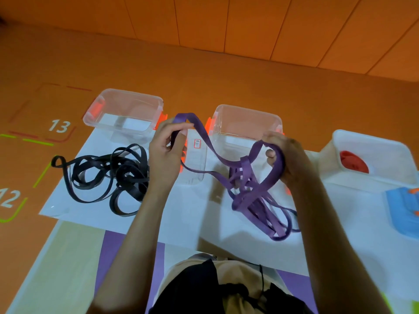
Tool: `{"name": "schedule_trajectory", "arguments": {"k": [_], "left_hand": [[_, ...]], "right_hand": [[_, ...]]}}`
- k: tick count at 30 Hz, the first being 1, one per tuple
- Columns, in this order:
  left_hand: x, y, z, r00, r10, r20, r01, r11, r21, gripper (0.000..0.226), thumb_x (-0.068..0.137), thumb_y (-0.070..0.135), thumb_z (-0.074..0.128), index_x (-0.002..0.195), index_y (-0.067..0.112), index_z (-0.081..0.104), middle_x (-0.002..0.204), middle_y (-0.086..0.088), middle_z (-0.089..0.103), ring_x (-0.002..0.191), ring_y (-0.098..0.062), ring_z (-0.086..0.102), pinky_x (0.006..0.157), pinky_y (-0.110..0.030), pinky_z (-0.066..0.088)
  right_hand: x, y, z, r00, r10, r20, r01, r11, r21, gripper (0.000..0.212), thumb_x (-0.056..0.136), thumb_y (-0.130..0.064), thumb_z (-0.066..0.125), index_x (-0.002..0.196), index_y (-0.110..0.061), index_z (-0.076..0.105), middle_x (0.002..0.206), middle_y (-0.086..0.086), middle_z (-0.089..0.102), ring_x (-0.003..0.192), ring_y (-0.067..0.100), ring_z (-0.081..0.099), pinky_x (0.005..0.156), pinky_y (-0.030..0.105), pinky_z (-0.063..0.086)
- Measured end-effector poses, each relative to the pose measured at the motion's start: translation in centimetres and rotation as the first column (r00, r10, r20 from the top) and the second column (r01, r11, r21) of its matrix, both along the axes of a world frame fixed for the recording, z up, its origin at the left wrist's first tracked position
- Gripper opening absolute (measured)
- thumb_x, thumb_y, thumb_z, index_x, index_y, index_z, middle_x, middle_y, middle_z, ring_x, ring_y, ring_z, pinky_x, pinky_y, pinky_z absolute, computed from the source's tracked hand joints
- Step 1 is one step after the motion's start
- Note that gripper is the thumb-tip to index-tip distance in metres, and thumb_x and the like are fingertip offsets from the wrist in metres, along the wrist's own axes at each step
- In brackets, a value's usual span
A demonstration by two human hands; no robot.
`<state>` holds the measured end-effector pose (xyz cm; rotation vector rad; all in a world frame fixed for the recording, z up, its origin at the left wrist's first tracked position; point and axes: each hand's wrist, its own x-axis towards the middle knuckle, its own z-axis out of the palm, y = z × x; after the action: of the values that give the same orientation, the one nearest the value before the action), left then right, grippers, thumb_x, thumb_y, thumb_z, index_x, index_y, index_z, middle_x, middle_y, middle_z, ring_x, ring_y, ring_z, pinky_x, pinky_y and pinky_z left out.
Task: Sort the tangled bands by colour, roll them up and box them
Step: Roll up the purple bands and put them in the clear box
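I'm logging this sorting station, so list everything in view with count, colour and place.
black band: one tangle, black, left on the sheet
purple band: one tangle, purple, centre-right, partly lifted
clear boxes: two, clear with orange latches, sheet's far edge
white sheet: one, white, under the bands
white container: one, white, right, holds a red thing
blue item: one, blue, right edge
left hand: one, pinches the purple band
right hand: one, holds a purple loop
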<state>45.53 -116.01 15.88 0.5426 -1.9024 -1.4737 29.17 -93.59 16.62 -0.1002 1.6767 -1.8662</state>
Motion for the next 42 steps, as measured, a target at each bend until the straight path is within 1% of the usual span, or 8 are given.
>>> {"name": "schedule_trajectory", "arguments": {"k": [6,14,18,23,28,32,37,42], "left_hand": [[-0.2,0.2,1.9,0.999,0.008,-0.045,-0.012,0.995,-0.097,0.021,0.107,0.021,0.061,0.119,0.027,0.077,0.132,0.000,0.060,0.080,-0.020,0.063,0.062,-0.024,0.053],[0.7,-1.0,3.0,0.984,0.117,-0.132,-0.137,0.977,-0.160,0.022,0.103,0.012,0.065,0.112,0.028,0.077,0.115,0.000,0.064,0.094,-0.017,0.064,0.070,-0.038,0.056],[1.4,-1.9,3.6,0.966,0.180,-0.186,-0.223,0.944,-0.242,0.027,0.096,0.003,0.067,0.107,0.026,0.075,0.113,-0.004,0.068,0.104,-0.014,0.062,0.083,-0.020,0.048],[2.8,-3.6,4.1,0.911,0.262,-0.319,-0.316,0.940,-0.128,0.032,0.094,-0.002,0.064,0.100,0.027,0.075,0.104,0.014,0.072,0.094,-0.030,0.067,0.081,-0.036,0.052],[4.0,-5.2,4.6,0.872,0.331,-0.361,-0.367,0.930,-0.032,0.032,0.096,0.004,0.066,0.095,0.035,0.075,0.100,-0.023,0.073,0.082,-0.044,0.063,0.066,-0.048,0.039],[4.0,-4.1,4.8,0.943,0.161,-0.292,-0.201,0.973,-0.111,0.041,0.096,0.001,0.062,0.094,0.040,0.075,0.094,0.010,0.076,0.088,-0.033,0.073,0.069,-0.036,0.048],[2.9,-1.8,4.3,0.991,-0.104,-0.086,0.083,0.973,-0.213,0.035,0.096,-0.006,0.060,0.097,0.025,0.076,0.096,-0.001,0.074,0.085,-0.013,0.068,0.077,-0.017,0.046],[1.4,0.6,5.1,0.955,-0.297,-0.018,0.287,0.934,-0.212,0.036,0.095,-0.009,0.059,0.099,0.022,0.077,0.100,-0.004,0.070,0.088,-0.028,0.070,0.077,-0.031,0.052]], "right_hand": [[0.1,-0.6,2.3,1.000,0.011,-0.022,-0.011,1.000,-0.014,0.009,0.101,-0.017,0.064,0.104,-0.009,0.066,0.060,-0.002,0.052,0.046,0.004,0.045,0.041,0.014,0.040],[0.4,0.6,0.3,0.995,-0.097,0.007,0.097,0.995,0.004,0.020,0.101,-0.022,0.064,0.117,-0.011,0.068,0.078,-0.002,0.063,0.061,0.006,0.056,0.049,0.017,0.045],[-0.4,1.6,-1.8,0.967,-0.136,-0.214,0.176,0.968,0.178,0.013,0.097,-0.020,0.074,0.110,-0.020,0.075,0.084,0.004,0.065,0.063,0.010,0.052,0.052,0.023,0.045],[-0.5,2.9,-7.1,0.901,-0.078,-0.428,0.275,0.864,0.422,0.018,0.093,-0.020,0.079,0.109,-0.014,0.073,0.083,0.003,0.072,0.051,0.001,0.060,0.047,0.013,0.044],[0.8,3.0,-11.6,0.963,-0.055,-0.262,0.182,0.852,0.490,0.025,0.099,-0.033,0.072,0.102,-0.009,0.069,0.098,0.019,0.076,0.075,0.021,0.072,0.063,0.031,0.057],[1.4,2.5,-13.3,0.974,0.057,-0.220,0.097,0.771,0.629,0.023,0.099,-0.023,0.070,0.115,-0.006,0.072,0.102,0.007,0.073,0.088,0.023,0.065,0.080,0.035,0.054],[2.3,-0.8,-10.6,0.896,0.356,-0.266,-0.141,0.795,0.590,0.055,0.095,-0.002,0.065,0.146,-0.020,0.054,0.149,0.000,0.054,0.141,0.019,0.049,0.109,0.025,0.040],[4.3,-6.3,-5.1,0.698,0.574,-0.428,-0.427,0.814,0.394,0.069,0.086,-0.047,0.081,0.145,-0.054,0.045,0.149,-0.032,0.051,0.138,-0.011,0.046,0.109,0.008,0.037]]}}
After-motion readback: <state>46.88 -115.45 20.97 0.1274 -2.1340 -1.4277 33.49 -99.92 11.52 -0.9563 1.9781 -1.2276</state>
